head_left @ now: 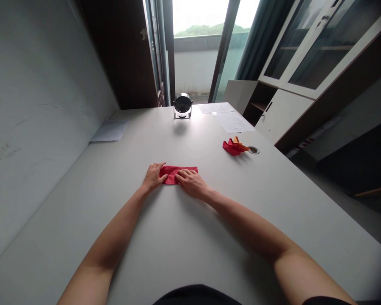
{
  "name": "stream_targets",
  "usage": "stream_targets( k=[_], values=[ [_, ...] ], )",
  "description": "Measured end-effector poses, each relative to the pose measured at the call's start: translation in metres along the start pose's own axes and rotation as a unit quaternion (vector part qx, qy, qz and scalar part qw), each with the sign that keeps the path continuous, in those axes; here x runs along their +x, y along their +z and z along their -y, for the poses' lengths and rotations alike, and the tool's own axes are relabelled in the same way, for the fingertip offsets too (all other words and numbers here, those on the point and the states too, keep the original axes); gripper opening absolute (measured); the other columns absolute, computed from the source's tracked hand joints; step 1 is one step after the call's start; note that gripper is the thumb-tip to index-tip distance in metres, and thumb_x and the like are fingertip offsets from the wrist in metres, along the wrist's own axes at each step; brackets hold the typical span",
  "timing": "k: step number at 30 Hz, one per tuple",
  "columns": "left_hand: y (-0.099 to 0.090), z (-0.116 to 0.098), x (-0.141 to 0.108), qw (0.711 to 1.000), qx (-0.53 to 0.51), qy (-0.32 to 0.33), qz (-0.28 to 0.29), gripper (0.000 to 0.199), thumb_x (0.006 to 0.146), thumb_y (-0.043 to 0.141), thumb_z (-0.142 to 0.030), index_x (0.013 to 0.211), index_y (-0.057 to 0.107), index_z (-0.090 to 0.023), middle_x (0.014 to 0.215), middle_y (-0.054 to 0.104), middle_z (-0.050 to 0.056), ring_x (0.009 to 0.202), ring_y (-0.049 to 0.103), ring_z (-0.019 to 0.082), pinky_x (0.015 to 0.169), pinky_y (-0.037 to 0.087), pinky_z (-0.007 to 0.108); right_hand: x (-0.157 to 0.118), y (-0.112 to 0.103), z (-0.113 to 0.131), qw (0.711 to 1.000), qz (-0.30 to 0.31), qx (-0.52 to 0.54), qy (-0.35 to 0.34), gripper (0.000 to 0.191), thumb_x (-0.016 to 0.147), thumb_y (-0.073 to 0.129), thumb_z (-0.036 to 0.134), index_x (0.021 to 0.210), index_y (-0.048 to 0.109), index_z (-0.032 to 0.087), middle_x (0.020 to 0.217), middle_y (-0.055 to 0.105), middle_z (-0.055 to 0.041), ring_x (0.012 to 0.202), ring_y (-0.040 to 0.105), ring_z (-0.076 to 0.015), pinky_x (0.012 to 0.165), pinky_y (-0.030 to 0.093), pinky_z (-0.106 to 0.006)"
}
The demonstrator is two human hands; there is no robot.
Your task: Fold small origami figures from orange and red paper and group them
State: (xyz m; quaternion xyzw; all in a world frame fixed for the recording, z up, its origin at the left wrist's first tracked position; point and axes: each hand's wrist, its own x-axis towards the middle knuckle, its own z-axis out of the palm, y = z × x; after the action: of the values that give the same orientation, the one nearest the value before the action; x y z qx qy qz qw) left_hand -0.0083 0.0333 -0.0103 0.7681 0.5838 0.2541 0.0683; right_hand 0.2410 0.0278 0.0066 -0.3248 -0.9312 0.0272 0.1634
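Note:
A folded sheet of red paper (170,179) lies flat on the white table in front of me, longer from side to side than it is deep. My left hand (153,177) holds its left end, thumb at the lower side and fingers at the upper. On the right half rests my right hand (192,182), fingers bent and pressed onto the paper, thumb close to the lower edge. That hand covers part of the sheet. Creases show on the red surface between my hands.
Folded red and orange paper pieces (235,146) sit to the right, beside a round cable hole (254,150). A round black device on a metal stand (182,105) is at the far edge. White sheets (233,121) lie far right, more papers (109,130) by the left wall.

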Motion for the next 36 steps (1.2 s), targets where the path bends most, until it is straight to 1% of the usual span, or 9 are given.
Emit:
stream_targets(
  k=[3,8,14,16,20,23,25,32,36],
  values=[
    [-0.002,-0.007,-0.002,1.000,-0.019,0.009,-0.017,0.064,0.085,0.066,-0.026,0.145,0.045,-0.026,0.121,0.056,0.009,0.112,0.054,0.026,0.103,0.047,0.043,0.000,-0.001,0.001,1.000,0.002,0.005,0.008,0.031,0.103,0.043,0.029,0.128,0.061,0.022,0.135,0.060,-0.0123,0.127,0.052,-0.0267,0.106,0.041,-0.045],
    [-0.008,-0.023,-0.003,0.997,0.006,0.074,-0.032,0.071,0.085,0.063,-0.016,0.150,0.039,-0.031,0.127,0.053,0.009,0.115,0.054,0.026,0.104,0.049,0.042,0.001,0.002,-0.009,0.999,-0.010,0.033,-0.008,0.033,0.101,0.049,0.032,0.130,0.061,0.023,0.139,0.058,-0.0115,0.131,0.049,-0.0264,0.110,0.039,-0.045],
    [-0.005,-0.031,-0.004,0.995,-0.004,0.099,0.002,0.068,0.092,0.055,-0.019,0.155,0.032,-0.029,0.120,0.064,0.007,0.108,0.061,0.023,0.099,0.051,0.039,0.002,0.009,-0.017,0.998,-0.028,0.064,0.002,0.036,0.098,0.054,0.033,0.133,0.061,0.025,0.141,0.058,-0.0095,0.132,0.050,-0.0260,0.112,0.037,-0.045],
    [-0.001,-0.029,-0.005,0.994,-0.011,0.101,0.026,0.060,0.094,0.053,-0.022,0.152,0.038,-0.030,0.123,0.066,0.006,0.111,0.062,0.023,0.100,0.051,0.039,0.002,0.009,-0.018,0.997,-0.035,0.072,0.001,0.038,0.098,0.055,0.033,0.134,0.060,0.024,0.141,0.057,-0.0092,0.133,0.049,-0.0256,0.113,0.037,-0.045],
    [0.005,-0.027,-0.004,0.988,0.001,0.116,0.102,0.047,0.098,0.051,-0.036,0.145,0.050,-0.030,0.148,0.053,0.005,0.136,0.049,0.024,0.117,0.036,0.042,0.001,0.008,-0.022,0.995,-0.039,0.090,0.023,0.040,0.097,0.057,0.036,0.135,0.060,0.024,0.142,0.057,-0.0085,0.133,0.050,-0.0239,0.113,0.038,-0.040],
    [0.007,-0.027,-0.006,0.980,0.034,0.111,0.163,0.059,0.099,0.045,-0.050,0.153,0.038,-0.029,0.161,0.036,0.006,0.151,0.028,0.026,0.124,0.018,0.049,0.002,0.007,-0.026,0.989,-0.053,0.083,0.107,0.035,0.098,0.055,0.041,0.126,0.065,0.023,0.137,0.061,-0.0092,0.128,0.054,-0.0236,0.111,0.041,-0.040],
    [0.009,-0.028,-0.008,0.975,0.052,0.108,0.185,0.065,0.099,0.040,-0.056,0.157,0.030,-0.028,0.164,0.029,0.007,0.154,0.019,0.026,0.125,0.011,0.050,0.003,0.007,-0.028,0.983,-0.058,0.074,0.159,0.034,0.098,0.053,0.044,0.119,0.068,0.022,0.134,0.062,-0.0104,0.124,0.056,-0.0242,0.110,0.040,-0.042],
    [0.014,-0.029,-0.011,0.975,0.066,0.096,0.187,0.070,0.098,0.034,-0.063,0.159,0.025,-0.028,0.167,0.019,0.006,0.155,0.012,0.026,0.125,0.007,0.051,0.005,0.006,-0.032,0.977,-0.053,0.081,0.191,0.035,0.104,0.038,0.036,0.114,0.070,0.025,0.133,0.064,-0.0062,0.124,0.055,-0.0215,0.110,0.038,-0.040],
    [0.013,-0.030,-0.010,0.978,0.062,0.084,0.181,0.066,0.100,0.029,-0.061,0.158,0.027,-0.030,0.167,0.020,0.003,0.155,0.013,0.026,0.125,0.008,0.052,0.003,0.011,-0.044,0.968,-0.068,0.047,0.238,0.032,0.100,0.045,0.033,0.122,0.067,0.022,0.138,0.060,-0.0091,0.131,0.049,-0.0256,0.111,0.036,-0.043]
  ],
)
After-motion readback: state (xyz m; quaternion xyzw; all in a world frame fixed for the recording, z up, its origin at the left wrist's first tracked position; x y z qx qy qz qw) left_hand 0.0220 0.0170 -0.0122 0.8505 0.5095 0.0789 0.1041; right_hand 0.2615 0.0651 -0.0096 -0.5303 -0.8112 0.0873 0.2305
